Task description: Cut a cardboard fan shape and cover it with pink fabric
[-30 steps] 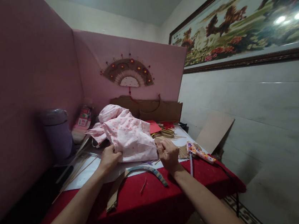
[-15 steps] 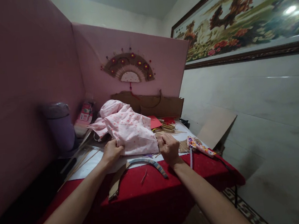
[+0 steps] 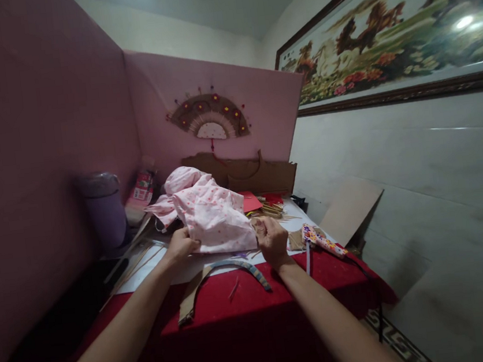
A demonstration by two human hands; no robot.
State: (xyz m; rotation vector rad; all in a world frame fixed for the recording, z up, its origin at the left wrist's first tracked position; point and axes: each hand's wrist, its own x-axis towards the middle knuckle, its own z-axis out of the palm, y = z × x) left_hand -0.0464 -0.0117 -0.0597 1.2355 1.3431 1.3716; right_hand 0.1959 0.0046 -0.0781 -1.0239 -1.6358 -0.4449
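Note:
A pink cloth (image 3: 215,219) with small red dots lies bunched at its far end and spread flat toward me. My left hand (image 3: 182,246) pinches its near left corner. At the near right corner my right hand (image 3: 272,237) is closed on the cloth's edge, with a brownish bit showing beside the fingers. In front of the cloth rests a curved cardboard strip (image 3: 229,266), part of it covered in blue and tan stripes. A thin red strand (image 3: 233,288) lies inside its curve on the red tablecloth (image 3: 248,319).
A flowered hot glue gun (image 3: 324,241) with a cord lies at the right edge. Behind are red paper (image 3: 250,201) and thin sticks (image 3: 273,209). A purple bin (image 3: 106,214) stands at left. A decorated fan (image 3: 210,117) hangs on the pink panel.
The view has shifted slightly, so the scene sits a little lower. Both hands keep their hold on the cloth, which looks nearly unchanged.

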